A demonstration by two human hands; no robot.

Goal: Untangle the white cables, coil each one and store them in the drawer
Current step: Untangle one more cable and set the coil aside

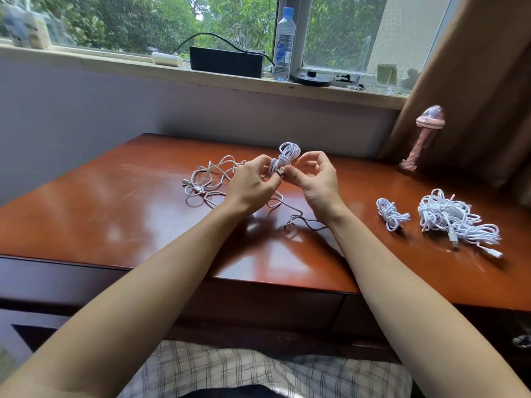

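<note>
Above the middle of the wooden desk point(115, 214), my left hand point(253, 183) grips a small coiled white cable point(287, 155) with its loops sticking up. My right hand point(313, 176) pinches the cable's USB plug end point(281, 171) beside the coil. A loose tangle of white cable point(209, 182) lies on the desk behind and left of my hands, and one strand trails under my right wrist. On the right lie a small coiled cable point(390, 214) and a larger pile of white cables point(454, 219). The drawer front point(273, 305) below the desk edge is closed.
A pink twisted bottle point(422, 139) stands at the desk's back right by a brown curtain point(474, 81). The windowsill holds a black box point(227, 62), a water bottle point(284, 44) and small items. My lap in checked cloth point(230, 369) sits below the desk.
</note>
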